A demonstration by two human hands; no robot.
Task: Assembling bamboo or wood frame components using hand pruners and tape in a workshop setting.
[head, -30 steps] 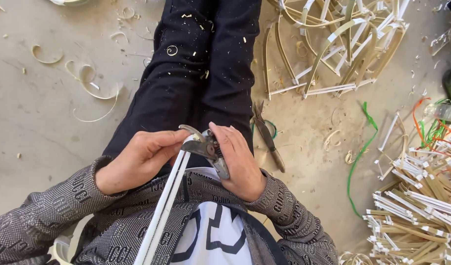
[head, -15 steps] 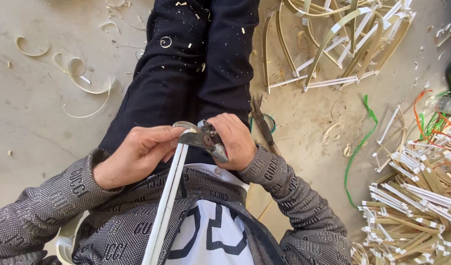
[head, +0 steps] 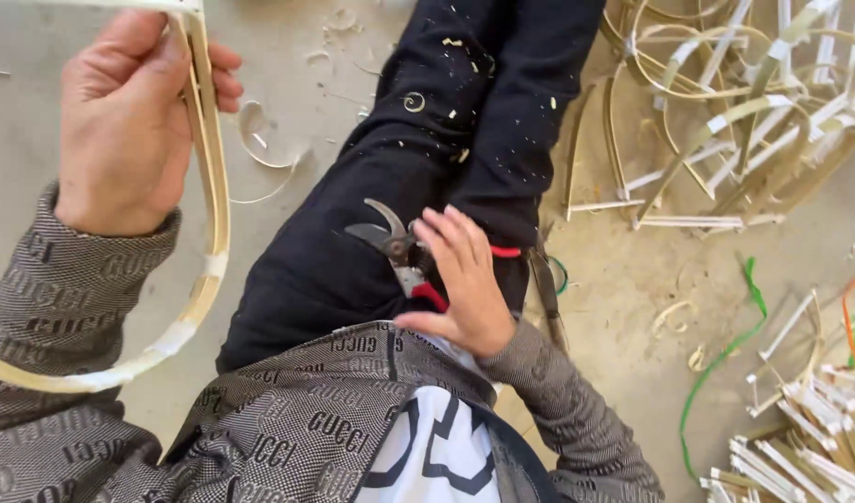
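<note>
While the left hand [head: 129, 126] is closed around the bent strip [head: 209, 196], lifting it up over the floor [head: 288, 74] at the person's left, the right hand [head: 465, 279] rests on the lap with its fingers loosely curled on the shears [head: 400, 251] (blades parted, red handles under the palm). To handle this well, I judge the strip's curve should be kept gentle and held firmly so it does not spring back, with the blades pointed away from the leg [head: 400, 168]; more cut strips [head: 726, 112] lie piled on the floor to the right.

Pale matt bamboo strip [head: 209, 186]; dull metal shears [head: 395, 247], glossy red plastic handles.
</note>
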